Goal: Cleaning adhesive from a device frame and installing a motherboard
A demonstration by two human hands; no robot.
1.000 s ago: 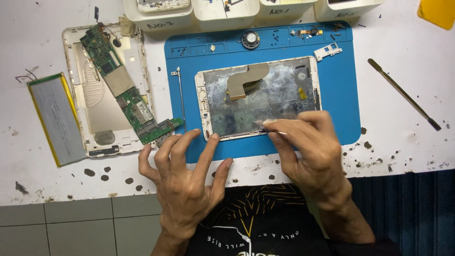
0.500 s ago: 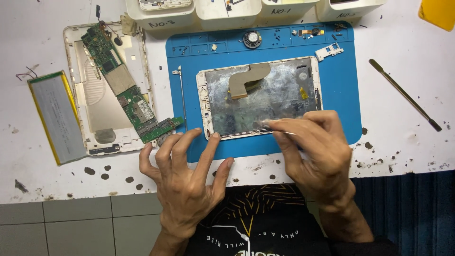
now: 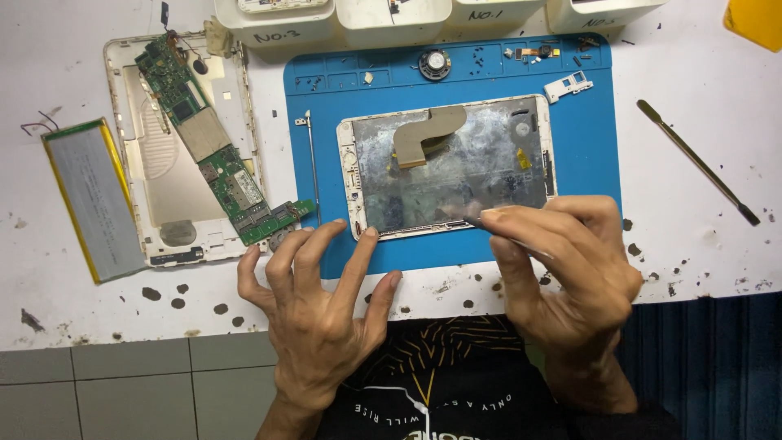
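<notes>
An opened tablet frame (image 3: 448, 167) with a bare silvery back and a tan ribbon cable (image 3: 428, 134) lies on a blue work mat (image 3: 586, 163). My left hand (image 3: 318, 314) rests with fingers spread at the mat's near left edge, one fingertip touching the frame's near left corner. My right hand (image 3: 566, 269) grips a thin metal tool (image 3: 476, 222) whose tip rests on the frame's near edge.
To the left lies a white tablet back cover (image 3: 151, 187) with a green circuit board (image 3: 212, 151), and beside it a flat grey battery (image 3: 94, 200). A metal spudger (image 3: 696, 163) lies at right. White parts bins (image 3: 391, 16) line the far edge. Small parts dot the mat.
My right hand has shifted slightly along the frame's near edge with the tool. The left hand has stayed put.
</notes>
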